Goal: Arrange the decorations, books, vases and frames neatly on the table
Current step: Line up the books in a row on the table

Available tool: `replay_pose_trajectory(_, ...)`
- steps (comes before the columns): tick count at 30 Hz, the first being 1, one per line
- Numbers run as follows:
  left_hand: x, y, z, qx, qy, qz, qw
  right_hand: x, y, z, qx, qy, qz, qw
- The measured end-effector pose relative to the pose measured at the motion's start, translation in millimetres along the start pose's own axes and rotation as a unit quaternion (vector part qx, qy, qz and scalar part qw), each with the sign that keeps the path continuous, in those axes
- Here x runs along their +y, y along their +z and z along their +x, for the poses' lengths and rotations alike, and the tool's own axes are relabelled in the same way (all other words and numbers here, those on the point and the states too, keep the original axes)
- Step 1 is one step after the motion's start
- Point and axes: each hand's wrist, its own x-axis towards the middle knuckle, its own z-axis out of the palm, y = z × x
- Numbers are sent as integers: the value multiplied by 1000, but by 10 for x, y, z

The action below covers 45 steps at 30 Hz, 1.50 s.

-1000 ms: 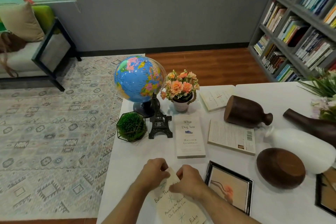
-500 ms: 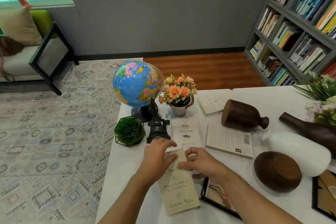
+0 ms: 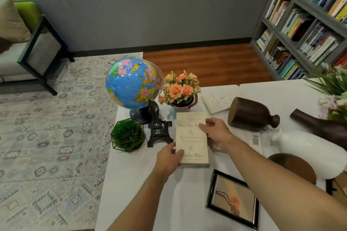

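The cream paperback [image 3: 191, 139], pinched at its edges by the left hand [image 3: 169, 157] and right hand [image 3: 216, 133], is now laid over the Gladwell book, so a neat stack is begun.

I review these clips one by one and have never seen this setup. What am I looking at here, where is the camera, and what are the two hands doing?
There is no machine: a person wears a wide-angle camera on the head, looking down at their own bare hands over a white table. Both hands hold a cream book lying flat: the left hand grips its near left corner, the right hand its right edge. Left of it stand a small Eiffel Tower model, a green grass ball, a globe and a pot of orange flowers. To the right lie a dark brown vase, a white vase and a black picture frame.
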Motion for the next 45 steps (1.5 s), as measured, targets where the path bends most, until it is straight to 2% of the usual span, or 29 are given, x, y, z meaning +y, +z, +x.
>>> replay_pose_trajectory(3, 75, 27, 121, 26, 8, 103, 994, 56, 32, 90, -16, -9, -70, 997)
replay_pose_trajectory(5, 103, 31, 178, 25, 6, 134, 991, 66, 33, 136, -21, -16, -109, 994)
replay_pose_trajectory(15, 94, 45, 304, 20, -34, 120, 992, 57, 38, 152, -42, -16, -186, 981)
replay_pose_trajectory(25, 80, 46, 361, 23, -43, 99, 994, 31, 83, 118, -22, -21, -237, 971)
replay_pose_trajectory(41, 129, 43, 318, 20, -19, 123, 992, 14, 101, 51, -24, -10, -252, 967)
replay_pose_trajectory(43, 149, 59, 283, 15, -3, 145, 989, 1, 21, 30, -24, -17, -274, 961)
replay_pose_trajectory(45, 147, 82, 234, 12, 19, 173, 985, 0, -154, 7, 14, -53, -339, 939)
